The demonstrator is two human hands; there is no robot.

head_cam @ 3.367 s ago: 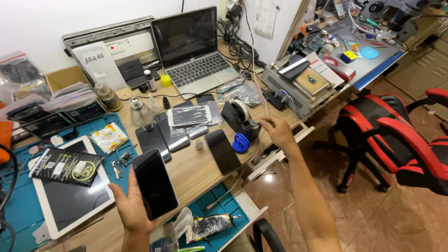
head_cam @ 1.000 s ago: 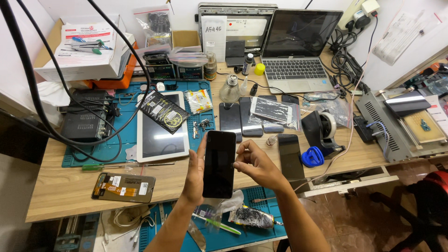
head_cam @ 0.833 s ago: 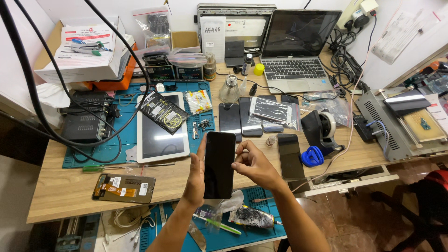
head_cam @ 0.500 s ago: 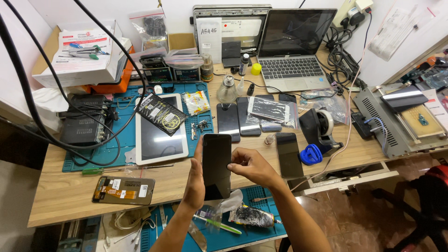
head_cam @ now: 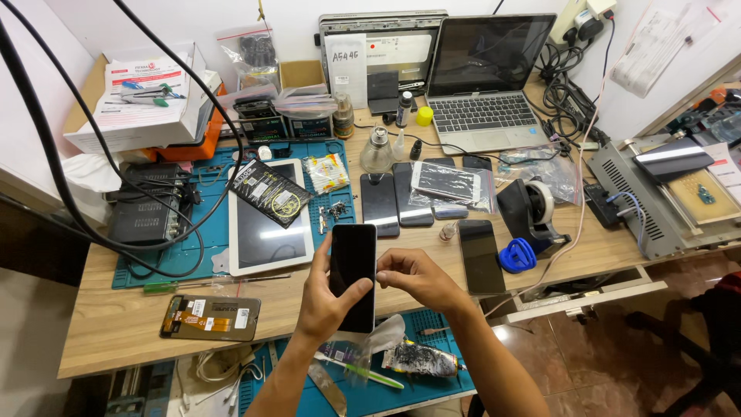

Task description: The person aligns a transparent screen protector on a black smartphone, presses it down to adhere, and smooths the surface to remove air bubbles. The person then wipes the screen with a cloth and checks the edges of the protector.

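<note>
Currently a black smartphone [head_cam: 353, 274] is gripped upright by the left hand [head_cam: 328, 305] above the wooden workbench's [head_cam: 116, 324] near edge, its right side pinched by the right hand [head_cam: 417, 278], screen apparently bare.

The left hand [head_cam: 328, 305] covers the black phone's [head_cam: 353, 266] lower left edge; both forearms run off the bottom edge; the small parts [head_cam: 336, 210] beside the tablet [head_cam: 266, 232] are too small to tell

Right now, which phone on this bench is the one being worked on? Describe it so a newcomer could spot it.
Start at the white tablet on the blue mat. Just right of it, above the bench's front edge, the left hand holds a black phone upright. Unlike the other phones, it's lifted, not lying flat.
</note>
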